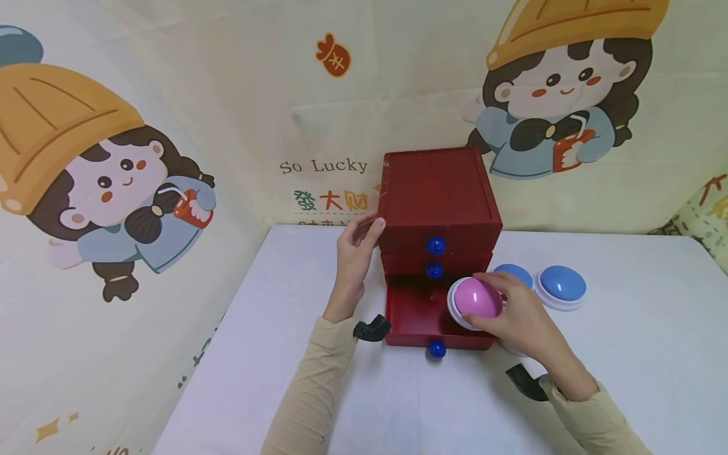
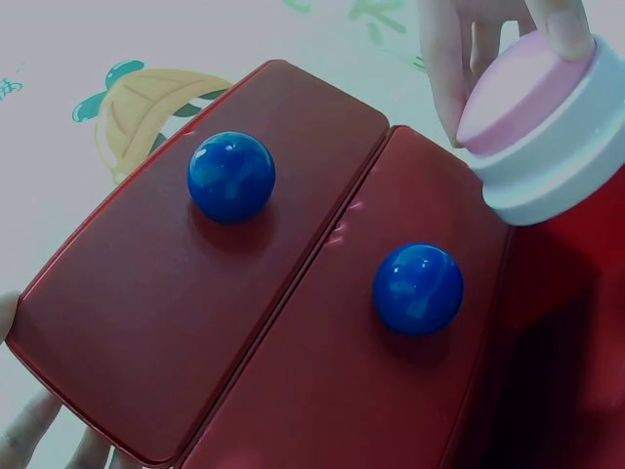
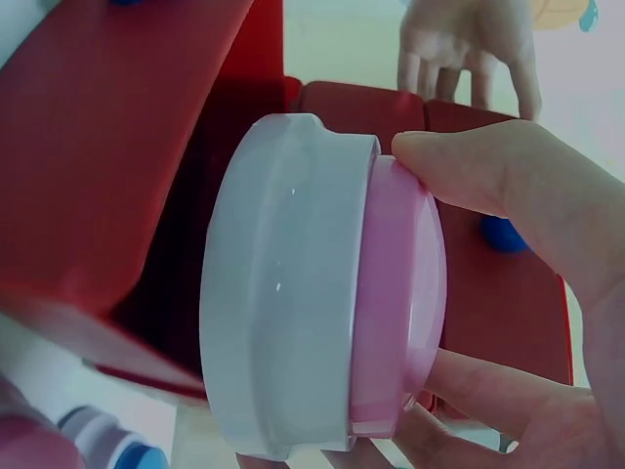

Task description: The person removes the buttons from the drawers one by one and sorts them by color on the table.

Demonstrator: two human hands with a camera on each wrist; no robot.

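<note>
A red drawer cabinet [image 1: 438, 189] with blue knobs stands on the table, its bottom drawer [image 1: 411, 309] pulled out. My left hand [image 1: 354, 256] rests against the cabinet's left side near the top, thumb by the front corner. Between thumb and fingers, my right hand [image 1: 526, 316] grips a round push button [image 1: 476, 298] with a pink dome and white base. It is tilted over the right part of the open drawer. In the right wrist view, the white base [image 3: 283, 293] faces the dark drawer opening. Both upper drawers [image 2: 166, 293] are closed.
Two blue push buttons, one nearer the cabinet [image 1: 513, 274] and one farther right [image 1: 563, 283], sit on the white table [image 1: 273, 354]. Another pink button [image 3: 34, 445] shows at the right wrist view's corner. A cartoon-printed cloth [image 1: 244, 95] hangs behind.
</note>
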